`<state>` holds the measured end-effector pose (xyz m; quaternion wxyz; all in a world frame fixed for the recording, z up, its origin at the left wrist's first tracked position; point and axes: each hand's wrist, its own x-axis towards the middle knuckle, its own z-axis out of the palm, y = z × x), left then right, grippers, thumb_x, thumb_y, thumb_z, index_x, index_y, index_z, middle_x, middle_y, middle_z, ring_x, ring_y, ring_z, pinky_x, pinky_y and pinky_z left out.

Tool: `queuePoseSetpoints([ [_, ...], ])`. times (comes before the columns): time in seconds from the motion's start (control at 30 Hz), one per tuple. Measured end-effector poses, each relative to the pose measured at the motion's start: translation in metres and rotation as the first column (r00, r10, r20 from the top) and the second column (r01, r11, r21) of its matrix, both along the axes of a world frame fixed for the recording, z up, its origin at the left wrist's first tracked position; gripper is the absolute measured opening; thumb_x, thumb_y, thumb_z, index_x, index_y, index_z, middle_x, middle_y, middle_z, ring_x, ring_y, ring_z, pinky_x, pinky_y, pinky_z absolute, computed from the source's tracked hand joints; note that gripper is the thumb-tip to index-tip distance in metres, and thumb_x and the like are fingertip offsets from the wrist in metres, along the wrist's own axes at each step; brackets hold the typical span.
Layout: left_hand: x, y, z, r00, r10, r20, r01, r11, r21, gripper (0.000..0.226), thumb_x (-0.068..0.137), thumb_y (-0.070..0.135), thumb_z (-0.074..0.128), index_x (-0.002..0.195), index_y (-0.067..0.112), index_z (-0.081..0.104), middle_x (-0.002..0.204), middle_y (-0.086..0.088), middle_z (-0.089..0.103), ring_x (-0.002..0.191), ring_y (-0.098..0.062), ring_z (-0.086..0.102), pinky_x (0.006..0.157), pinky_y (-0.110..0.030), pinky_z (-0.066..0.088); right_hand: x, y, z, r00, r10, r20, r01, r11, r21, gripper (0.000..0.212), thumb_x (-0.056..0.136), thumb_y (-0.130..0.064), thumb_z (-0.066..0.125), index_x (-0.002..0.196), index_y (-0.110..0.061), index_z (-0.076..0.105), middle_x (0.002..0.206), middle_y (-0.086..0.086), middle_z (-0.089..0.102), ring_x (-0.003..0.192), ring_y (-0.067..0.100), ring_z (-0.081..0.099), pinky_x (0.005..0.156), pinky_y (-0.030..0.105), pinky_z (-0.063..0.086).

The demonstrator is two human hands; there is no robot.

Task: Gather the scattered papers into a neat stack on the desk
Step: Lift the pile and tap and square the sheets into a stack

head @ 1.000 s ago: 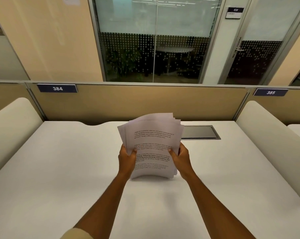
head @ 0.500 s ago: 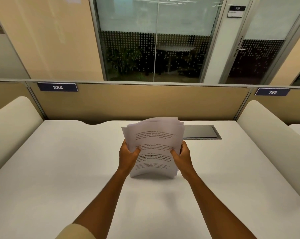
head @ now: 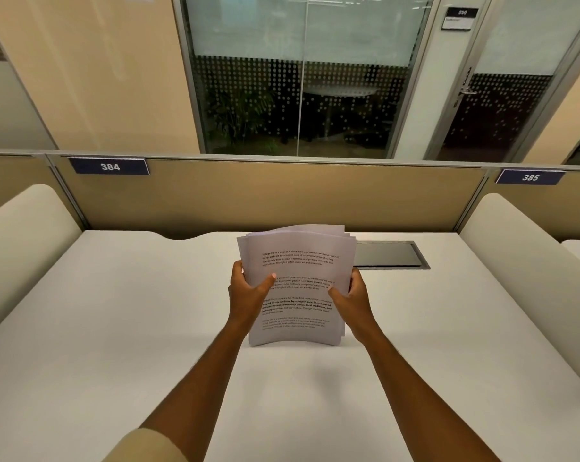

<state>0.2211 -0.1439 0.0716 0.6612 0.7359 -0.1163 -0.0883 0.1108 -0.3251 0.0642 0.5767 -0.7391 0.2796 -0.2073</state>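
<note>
White printed papers stand upright, slightly bowed, top edges uneven, bottom edge on desk.

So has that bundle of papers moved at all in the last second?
Barely. The papers stay upright in both hands, bottom edge on the desk, still overlapping the dark hatch.

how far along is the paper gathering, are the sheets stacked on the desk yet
Gathering looks done: no loose sheets show on the desk. In hand: the left hand and right hand grip the paper stack upright by its sides, its lower edge at the desk, as if for squaring. Left: the top edges are fanned unevenly, so they need aligning, then the stack must be laid flat.
</note>
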Motion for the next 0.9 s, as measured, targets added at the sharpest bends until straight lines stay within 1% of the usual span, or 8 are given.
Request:
queuePoseSetpoints([
  [0.13, 0.001, 0.009, -0.022, 0.987, -0.126, -0.101, 0.132, 0.990, 0.048, 0.039, 0.085, 0.010, 0.072, 0.121, 0.013, 0.058, 0.117, -0.009, 0.068, 0.103, -0.033, 0.067, 0.086, -0.052, 0.058, 0.000, 0.001, -0.005, 1.000, 0.017, -0.016, -0.018, 0.999, -0.031, 0.044, 0.089, -0.017, 0.065, 0.126, -0.028, 0.044, 0.114, -0.002, 0.058, 0.100, 0.018, 0.060, 0.084, 0.041, 0.055],
  [0.3, -0.012, 0.011, -0.033, 0.992, -0.099, -0.084, 0.103, 0.993, 0.049, 0.035, 0.093, 0.010, 0.061, 0.127, 0.005, 0.056, 0.120, -0.015, 0.067, 0.108, -0.035, 0.066, 0.089, -0.052, 0.057, 0.000, 0.006, -0.015, 1.000, 0.014, -0.018, -0.014, 1.000, -0.015, 0.043, 0.091, -0.019, 0.063, 0.127, -0.028, 0.042, 0.118, 0.001, 0.057, 0.102, 0.018, 0.060, 0.083, 0.038, 0.056],
  [0.47, -0.019, 0.004, -0.029, 0.994, -0.035, -0.101, 0.038, 0.999, 0.023, 0.035, 0.096, 0.008, 0.055, 0.131, 0.011, 0.054, 0.121, -0.011, 0.065, 0.106, -0.032, 0.065, 0.086, -0.045, 0.059, 0.002, 0.010, -0.016, 0.999, -0.038, 0.005, 0.037, 0.999, 0.025, 0.047, 0.090, -0.014, 0.064, 0.129, -0.026, 0.040, 0.117, 0.001, 0.056, 0.103, 0.019, 0.059, 0.082, 0.037, 0.057],
  [0.53, -0.020, 0.004, -0.028, 0.994, -0.003, -0.106, 0.002, 1.000, -0.005, 0.032, 0.095, 0.013, 0.058, 0.127, 0.015, 0.057, 0.116, -0.008, 0.068, 0.102, -0.030, 0.067, 0.081, -0.041, 0.060, 0.000, 0.010, -0.015, 0.998, -0.051, 0.022, 0.050, 0.998, 0.046, 0.045, 0.089, -0.015, 0.064, 0.125, -0.028, 0.041, 0.115, 0.000, 0.057, 0.102, 0.019, 0.060, 0.082, 0.036, 0.057],
  [0.63, -0.021, 0.005, -0.023, 0.991, 0.037, -0.126, -0.044, 0.998, -0.052, 0.040, 0.085, 0.039, 0.065, 0.120, 0.021, 0.058, 0.111, -0.003, 0.070, 0.097, -0.026, 0.069, 0.077, -0.040, 0.062, -0.004, 0.011, -0.014, 0.997, -0.055, 0.047, 0.052, 0.997, 0.057, 0.037, 0.089, -0.015, 0.065, 0.114, -0.030, 0.043, 0.110, -0.002, 0.060, 0.098, 0.019, 0.063, 0.066, 0.019, 0.056],
  [0.7, -0.019, 0.004, -0.016, 0.992, 0.046, -0.119, -0.056, 0.995, -0.083, 0.049, 0.078, 0.051, 0.064, 0.117, 0.022, 0.058, 0.110, -0.002, 0.070, 0.096, -0.025, 0.070, 0.076, -0.040, 0.063, -0.004, 0.011, -0.010, 0.993, -0.081, 0.081, 0.074, 0.993, 0.088, 0.033, 0.089, -0.019, 0.064, 0.113, -0.027, 0.043, 0.114, 0.003, 0.062, 0.096, 0.017, 0.065, 0.065, 0.020, 0.055],
  [0.8, -0.013, -0.003, 0.001, 0.994, 0.081, -0.075, -0.088, 0.991, -0.102, 0.054, 0.077, 0.059, 0.061, 0.112, 0.019, 0.059, 0.104, -0.005, 0.071, 0.089, -0.026, 0.072, 0.072, -0.041, 0.064, 0.002, 0.012, 0.009, 0.977, -0.134, 0.167, 0.121, 0.989, 0.083, 0.028, 0.090, -0.038, 0.060, 0.110, -0.025, 0.045, 0.109, 0.008, 0.066, 0.091, 0.022, 0.068, 0.070, 0.032, 0.060],
  [0.9, -0.007, -0.012, 0.022, 0.988, 0.150, -0.045, -0.154, 0.983, -0.098, 0.057, 0.075, 0.066, 0.059, 0.105, 0.017, 0.059, 0.096, -0.007, 0.071, 0.082, -0.023, 0.072, 0.062, -0.030, 0.063, 0.013, 0.020, 0.039, 0.948, -0.217, 0.233, 0.212, 0.976, 0.046, 0.038, 0.085, -0.058, 0.051, 0.101, -0.023, 0.049, 0.093, 0.005, 0.066, 0.080, 0.019, 0.067, 0.060, 0.023, 0.056],
])
